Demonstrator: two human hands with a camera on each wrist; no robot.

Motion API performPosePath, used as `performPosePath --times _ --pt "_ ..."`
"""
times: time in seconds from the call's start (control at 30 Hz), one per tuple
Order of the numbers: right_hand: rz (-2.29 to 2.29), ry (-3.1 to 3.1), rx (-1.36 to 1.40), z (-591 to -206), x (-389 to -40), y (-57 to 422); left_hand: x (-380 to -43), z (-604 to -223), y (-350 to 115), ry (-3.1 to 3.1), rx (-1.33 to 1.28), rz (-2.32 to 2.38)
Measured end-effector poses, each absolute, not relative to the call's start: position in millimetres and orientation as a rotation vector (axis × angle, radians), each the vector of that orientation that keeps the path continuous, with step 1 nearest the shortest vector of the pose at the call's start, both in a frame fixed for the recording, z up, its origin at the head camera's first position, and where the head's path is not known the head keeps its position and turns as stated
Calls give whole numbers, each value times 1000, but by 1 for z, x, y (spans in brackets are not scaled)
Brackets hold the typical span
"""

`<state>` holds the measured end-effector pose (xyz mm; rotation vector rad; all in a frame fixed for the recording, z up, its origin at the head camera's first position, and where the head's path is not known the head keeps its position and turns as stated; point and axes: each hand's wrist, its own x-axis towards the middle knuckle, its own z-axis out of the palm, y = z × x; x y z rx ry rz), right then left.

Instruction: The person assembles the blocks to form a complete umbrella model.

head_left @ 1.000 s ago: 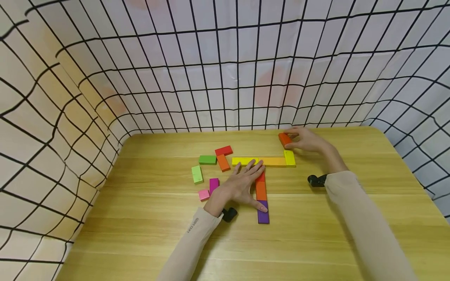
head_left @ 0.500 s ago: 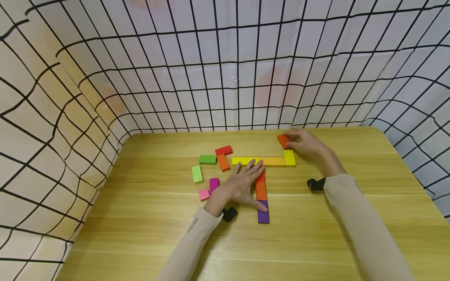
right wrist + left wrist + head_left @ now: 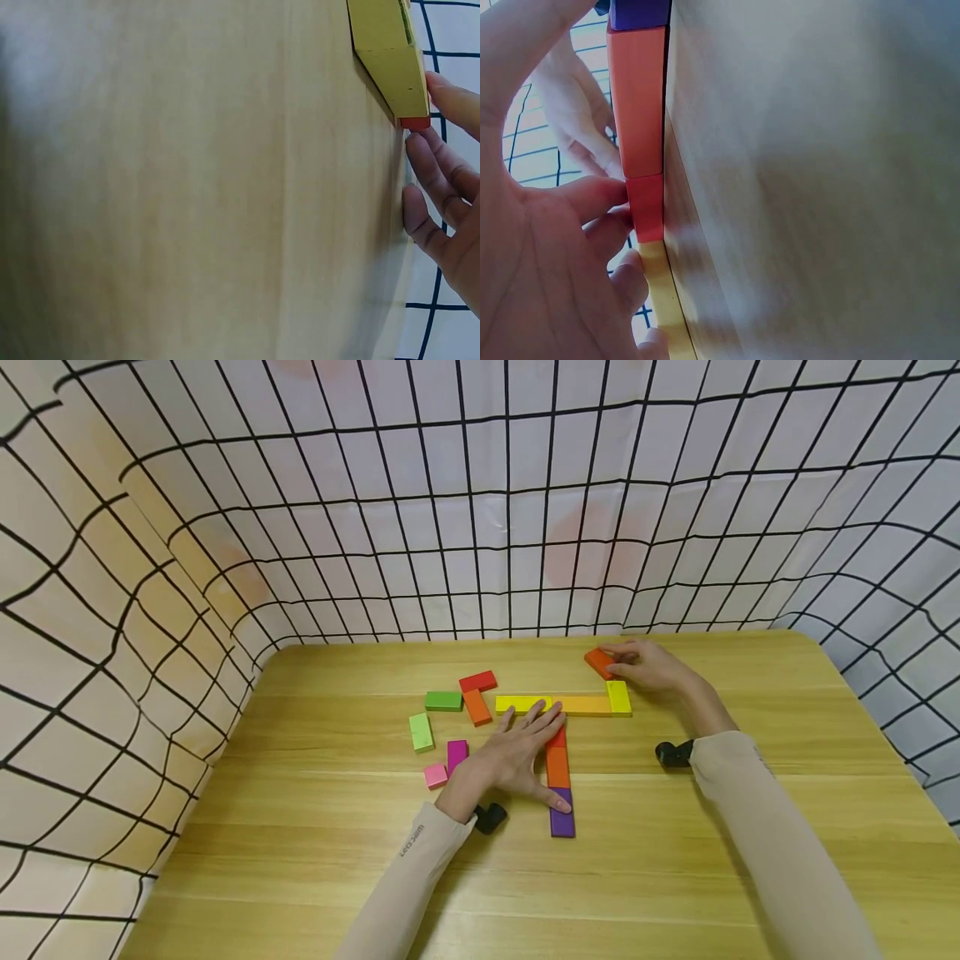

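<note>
In the head view my right hand (image 3: 654, 668) pinches an orange-red block (image 3: 598, 663) between thumb and fingers. That block lies slanted behind a yellow block (image 3: 618, 698). In the right wrist view only a small red end of it (image 3: 415, 122) shows past the yellow. My left hand (image 3: 508, 762) rests with spread fingers on the arrangement. Its fingertips touch a long yellow block (image 3: 517, 703) and a red block (image 3: 557, 737); the thumb lies on a purple block (image 3: 562, 825). Between red and purple sits an orange block (image 3: 557, 767); a light-orange block (image 3: 585, 706) continues the yellow row.
Left of my left hand lie loose blocks: red (image 3: 477, 681), orange (image 3: 476, 707), green (image 3: 443, 701), light green (image 3: 422, 732), magenta (image 3: 457, 755) and pink (image 3: 435, 776). The wooden table (image 3: 300, 877) meets a black-gridded white cloth (image 3: 465, 568) at the back and sides.
My right hand has shifted the orange-red block slightly to the left and turned it, so it slants more. The left hand has stayed in place.
</note>
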<state>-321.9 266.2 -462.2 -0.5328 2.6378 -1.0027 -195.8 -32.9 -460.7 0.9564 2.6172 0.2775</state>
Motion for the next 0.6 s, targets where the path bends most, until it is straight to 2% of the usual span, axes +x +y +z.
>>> performPosePath --times 0.6 --pt "-997 2653 -556 -463 -320 264 -196 -459 -33 2608 952 284"
